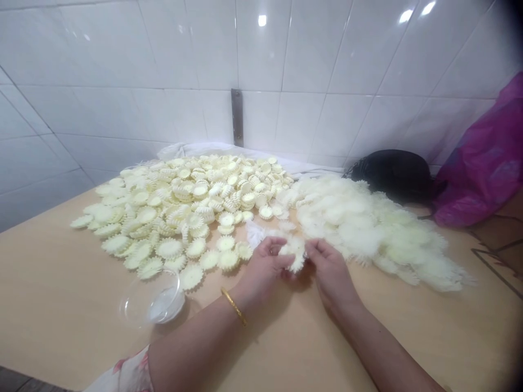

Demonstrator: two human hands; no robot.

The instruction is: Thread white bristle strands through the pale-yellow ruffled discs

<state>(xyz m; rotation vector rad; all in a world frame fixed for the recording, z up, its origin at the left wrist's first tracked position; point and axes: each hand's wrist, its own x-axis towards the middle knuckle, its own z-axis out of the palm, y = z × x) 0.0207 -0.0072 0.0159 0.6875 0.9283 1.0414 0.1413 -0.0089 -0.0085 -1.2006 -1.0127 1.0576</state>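
Note:
My left hand (267,261) and my right hand (329,267) meet over the wooden table (286,343), fingers pinched on a small cream frilled flower piece (295,255) held between them. A gold bangle (234,306) circles my left wrist. To the left lies a spread of pale yellow toothed round pieces (183,209). A heap of white fringed pieces (368,228) lies to the right, just beyond my right hand.
A clear plastic bowl (153,300) with a little white substance stands near my left forearm. A black bag (392,173) and a magenta plastic bag (482,163) sit at the back right against the white tiled wall (163,81).

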